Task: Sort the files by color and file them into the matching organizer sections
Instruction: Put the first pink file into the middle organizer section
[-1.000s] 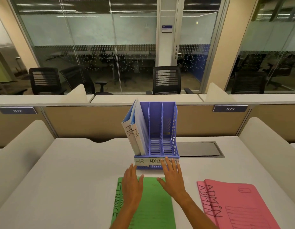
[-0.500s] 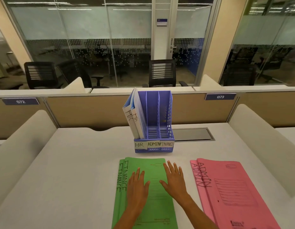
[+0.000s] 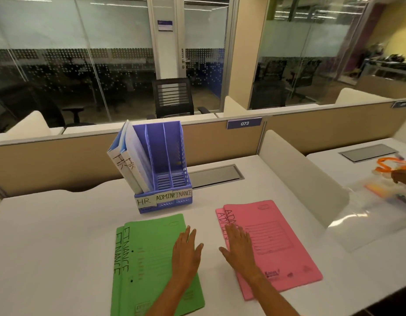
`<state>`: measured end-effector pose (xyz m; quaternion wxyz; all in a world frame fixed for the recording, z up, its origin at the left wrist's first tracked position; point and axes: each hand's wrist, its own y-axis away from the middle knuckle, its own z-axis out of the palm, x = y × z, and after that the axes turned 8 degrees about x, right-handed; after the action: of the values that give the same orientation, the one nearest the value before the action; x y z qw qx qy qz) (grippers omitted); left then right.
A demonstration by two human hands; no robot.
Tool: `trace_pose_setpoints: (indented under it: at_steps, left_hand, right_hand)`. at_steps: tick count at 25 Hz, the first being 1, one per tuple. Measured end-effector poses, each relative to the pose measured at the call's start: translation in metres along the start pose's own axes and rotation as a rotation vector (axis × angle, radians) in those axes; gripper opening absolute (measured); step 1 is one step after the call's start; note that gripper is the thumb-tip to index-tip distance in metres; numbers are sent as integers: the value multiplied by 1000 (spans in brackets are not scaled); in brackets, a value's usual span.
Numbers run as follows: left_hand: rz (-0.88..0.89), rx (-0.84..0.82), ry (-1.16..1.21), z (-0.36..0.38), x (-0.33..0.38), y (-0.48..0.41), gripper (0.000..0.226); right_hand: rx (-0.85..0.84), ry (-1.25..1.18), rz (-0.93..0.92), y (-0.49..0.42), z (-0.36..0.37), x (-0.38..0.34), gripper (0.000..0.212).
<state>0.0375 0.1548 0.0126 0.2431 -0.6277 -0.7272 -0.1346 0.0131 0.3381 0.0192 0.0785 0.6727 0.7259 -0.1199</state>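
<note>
We note, L to R: green FINANCE files [image 3: 147, 258], two stacked, flat on desk [image 3: 49, 236], unmoved. Left hand [image 3: 186, 252] flat on their right edge, fingers together, thumb out; was mid-file 0.5 s ago. Blue organizer [image 3: 165, 179] behind; HR files [image 3: 127, 165] in left section, ADMIN and FINANCE sections unfilled. Right hand [image 3: 238, 247] has shifted off green onto pink ADMIN files [image 3: 272, 247], fingers flat, slightly spread. Nothing gripped.

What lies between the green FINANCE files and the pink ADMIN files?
Bare white desk; the head view shows nothing between the green FINANCE files and the pink ADMIN files.
</note>
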Motion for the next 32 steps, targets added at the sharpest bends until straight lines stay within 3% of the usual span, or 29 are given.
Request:
trace_pose_setpoints:
  at_steps: [10, 20, 24, 28, 32]
  left_hand:
    - [198, -96, 80, 59, 90, -5, 56]
    - [184, -203, 15, 97, 120, -3, 59]
    - [41, -207, 216, 111, 126, -2, 52]
    - [-409, -40, 522, 116, 138, -9, 37]
    - [-632, -118, 588, 122, 143, -31, 29]
  right_hand:
    - [-22, 8, 183, 22, -9, 99, 71]
    - [-45, -58, 269, 35, 4, 144, 81]
    - [-61, -77, 283, 42, 17, 155, 81]
    - [-41, -106, 275, 46, 25, 159, 80]
    - [-29, -138, 292, 45, 30, 163, 80]
